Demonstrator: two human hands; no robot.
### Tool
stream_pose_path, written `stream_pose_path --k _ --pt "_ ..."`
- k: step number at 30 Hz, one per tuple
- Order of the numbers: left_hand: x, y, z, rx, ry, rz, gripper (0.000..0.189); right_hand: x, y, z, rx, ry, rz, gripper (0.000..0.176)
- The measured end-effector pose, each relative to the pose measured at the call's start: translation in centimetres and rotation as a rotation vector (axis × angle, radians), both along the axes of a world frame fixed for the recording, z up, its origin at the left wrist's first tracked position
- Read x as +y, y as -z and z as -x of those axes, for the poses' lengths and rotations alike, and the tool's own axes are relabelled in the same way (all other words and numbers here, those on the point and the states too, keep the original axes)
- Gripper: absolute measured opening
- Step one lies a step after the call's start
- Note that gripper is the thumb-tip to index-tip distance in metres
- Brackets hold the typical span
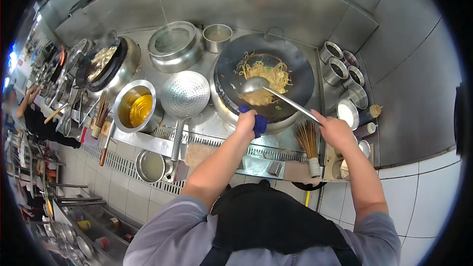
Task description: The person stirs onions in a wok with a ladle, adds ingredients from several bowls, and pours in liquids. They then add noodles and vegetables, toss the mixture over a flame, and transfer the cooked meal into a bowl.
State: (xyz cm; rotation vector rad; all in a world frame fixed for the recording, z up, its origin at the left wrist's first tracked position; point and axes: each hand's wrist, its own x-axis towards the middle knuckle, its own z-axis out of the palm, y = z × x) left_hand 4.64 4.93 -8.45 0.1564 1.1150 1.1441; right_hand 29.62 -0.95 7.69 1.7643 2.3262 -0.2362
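a pot of yellow oil point(135, 106) sits beside a perforated strainer point(185, 94), seasoning tins point(340, 69) at right.

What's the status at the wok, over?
Left hand shut on blue cloth at wok rim. Right hand shut on ladle, bowl in the noodles. Bamboo brush standing close beside right hand.

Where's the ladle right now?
Head view, right of centre: the ladle sits bowl-down in the wok against the noodles, its handle running to the right hand, just right of the perforated skimmer.
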Motion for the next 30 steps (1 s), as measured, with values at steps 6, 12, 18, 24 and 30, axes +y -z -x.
stream_pose_path --k 6,12,18,24,30 --pt "-0.8 -0.7 -0.3 -0.115 0.074 -0.041 0.004 -1.0 3.2 1.4 0.165 0.355 -0.026 0.050" --pt "-0.4 -1.0 -1.0 -0.143 0.045 -0.087 0.013 -4.6 2.3 -0.1 0.296 0.292 0.039 0.051" --pt "-7.7 -8.9 -1.0 -0.181 -0.108 -0.040 0.011 -6.8 -0.8 -4.3 0.378 0.148 0.094 0.055" --pt "-5.1 -3.8 -0.2 -0.149 0.068 0.013 0.004 -3.7 0.2 -0.4 0.067 0.206 -0.049 0.051" --pt "-12.7 -1.2 1.4 0.049 0.213 0.082 0.026 -7.5 -2.5 1.0 0.094 0.261 -0.160 0.053"
